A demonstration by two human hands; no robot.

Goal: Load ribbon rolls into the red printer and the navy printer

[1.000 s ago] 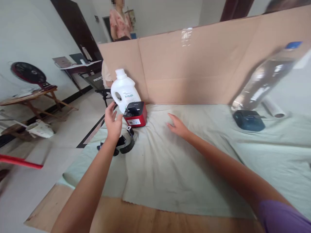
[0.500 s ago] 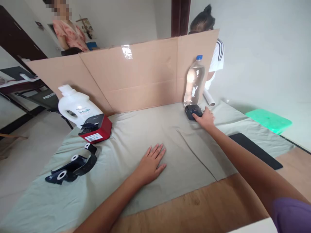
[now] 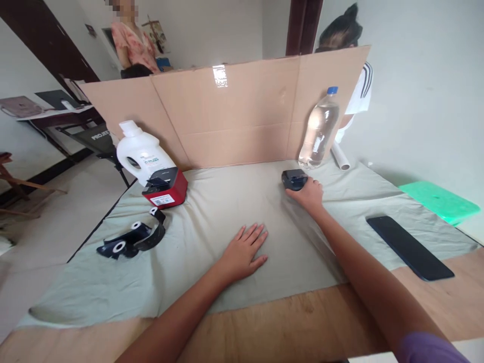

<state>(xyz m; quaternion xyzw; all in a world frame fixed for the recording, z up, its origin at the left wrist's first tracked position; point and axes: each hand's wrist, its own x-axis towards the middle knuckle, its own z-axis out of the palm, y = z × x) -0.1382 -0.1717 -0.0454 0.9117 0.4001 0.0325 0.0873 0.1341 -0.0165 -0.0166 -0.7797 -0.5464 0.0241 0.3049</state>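
Your right hand [image 3: 310,194] closes over the small black device [image 3: 294,179] near the water bottle [image 3: 319,130]; your left hand [image 3: 243,250] lies spread flat on the cloth-covered bench [image 3: 212,217]

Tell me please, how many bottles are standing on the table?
2. A white detergent bottle stands at the far left, just behind the red box. A clear water bottle stands at the far right by the cardboard wall. The wall may hide others.
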